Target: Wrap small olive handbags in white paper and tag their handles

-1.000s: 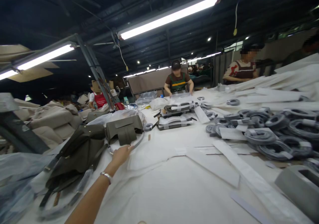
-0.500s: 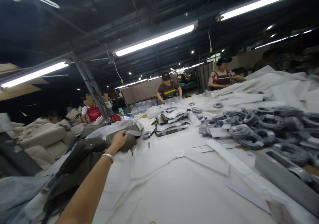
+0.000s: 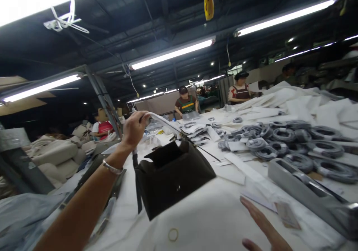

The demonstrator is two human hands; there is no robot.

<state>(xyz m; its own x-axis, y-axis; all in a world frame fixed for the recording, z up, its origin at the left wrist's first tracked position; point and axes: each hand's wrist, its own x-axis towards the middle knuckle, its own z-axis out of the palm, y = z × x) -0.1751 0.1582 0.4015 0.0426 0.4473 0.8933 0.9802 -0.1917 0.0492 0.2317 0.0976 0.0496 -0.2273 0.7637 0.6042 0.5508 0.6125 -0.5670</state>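
Observation:
My left hand (image 3: 135, 129) is closed around the pale-wrapped handle (image 3: 163, 120) of a dark bag (image 3: 175, 174). The bag hangs tilted over the near part of the white table, its top partly open and a small metal stud on its front. At the lower right, my right hand (image 3: 261, 223) shows with its fingers apart and nothing in them, to the right of the bag. A yellowish ring (image 3: 173, 234) lies on the white surface below the bag.
Coiled grey straps (image 3: 283, 134) and white sheets (image 3: 316, 102) are heaped at the right, behind a grey tape dispenser (image 3: 302, 191). Beige bags (image 3: 56, 150) lie at the left. Several people stand farther back, one person (image 3: 187, 102) across the table.
My left hand has risen with the dark bag, which was lying at the left and now hangs nearer the middle. My right hand has come into view at the lower right.

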